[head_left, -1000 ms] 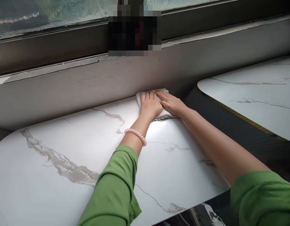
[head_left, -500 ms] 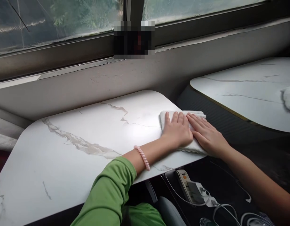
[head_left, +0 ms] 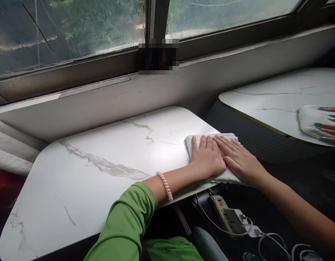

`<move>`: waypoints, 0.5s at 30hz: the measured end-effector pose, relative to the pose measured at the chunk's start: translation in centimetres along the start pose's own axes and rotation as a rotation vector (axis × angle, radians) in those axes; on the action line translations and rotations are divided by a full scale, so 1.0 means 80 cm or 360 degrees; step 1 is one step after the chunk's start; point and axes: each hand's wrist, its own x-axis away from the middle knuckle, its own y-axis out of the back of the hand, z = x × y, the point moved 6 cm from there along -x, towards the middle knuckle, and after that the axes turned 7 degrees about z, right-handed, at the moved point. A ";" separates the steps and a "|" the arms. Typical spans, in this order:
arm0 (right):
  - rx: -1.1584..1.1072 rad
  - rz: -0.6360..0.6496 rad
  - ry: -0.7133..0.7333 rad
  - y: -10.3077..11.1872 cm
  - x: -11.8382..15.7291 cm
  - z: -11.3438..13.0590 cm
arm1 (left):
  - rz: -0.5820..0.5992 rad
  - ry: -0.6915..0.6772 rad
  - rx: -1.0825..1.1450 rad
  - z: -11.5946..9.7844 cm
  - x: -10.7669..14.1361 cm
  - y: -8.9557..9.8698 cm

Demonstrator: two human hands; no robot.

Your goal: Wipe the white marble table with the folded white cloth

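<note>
Cloth [head_left: 228, 177] is lying folded on the near table [head_left: 75, 195], at its right edge. Left hand [head_left: 208, 159] is resting palm-down on the cloth, slightly spread; right hand [head_left: 245, 163] is lying flat there too, barely spread, just beside the left.

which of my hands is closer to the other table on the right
Right. Your right hand lies on the cloth, on the side toward the other table; your left hand lies beside it on the same cloth, farther from that table.
</note>
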 end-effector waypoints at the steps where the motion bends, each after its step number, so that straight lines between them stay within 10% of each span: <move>1: 0.0016 0.0011 0.0005 -0.002 -0.006 0.000 | -0.0008 0.0007 0.0005 0.004 -0.002 0.001; 6: 0.0055 -0.0022 0.0125 -0.017 -0.075 0.008 | -0.0049 0.0122 0.0002 0.059 -0.030 0.009; 15: -0.0010 0.0035 0.0284 -0.052 -0.286 0.071 | -0.0160 0.0542 -0.0121 0.238 -0.083 0.046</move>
